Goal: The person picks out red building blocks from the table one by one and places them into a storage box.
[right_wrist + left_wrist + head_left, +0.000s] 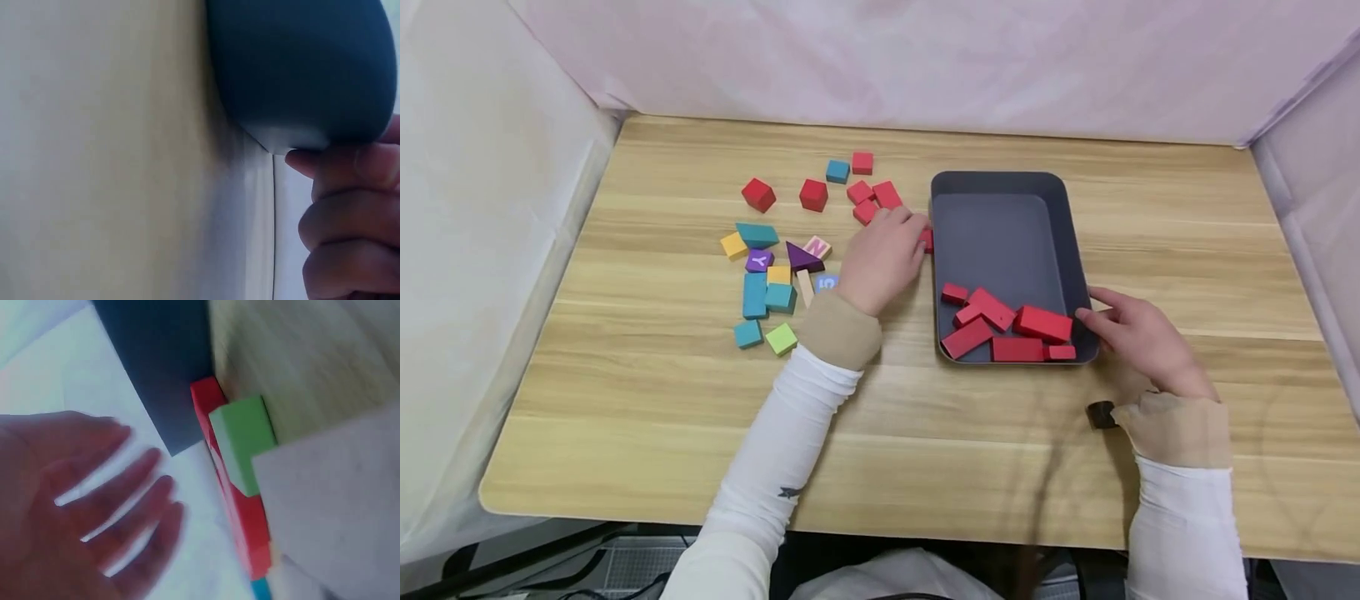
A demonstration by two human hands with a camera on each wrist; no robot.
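My left hand (883, 254) hovers left of the dark grey tray (1000, 185), among red blocks (887, 195). Its fingers are extended and slightly spread in the left wrist view, with nothing between them. One red block (927, 241) shows between that hand and the tray's left wall. My right hand (1150, 346) pinches the tray's right rim near the front corner, thumb on the rim; the right wrist view shows the other fingers curled by the tray's outer wall (300, 69). Several red blocks (1017, 348) lie inside the tray, at its near end.
Left of the left hand lies a loose group of teal blocks (755, 296), a purple triangle (803, 257), a green block (781, 339) and lettered pieces. Farther back are a blue block (838, 172) and red cubes (813, 195). White sheeting (925, 67) rises behind the table.
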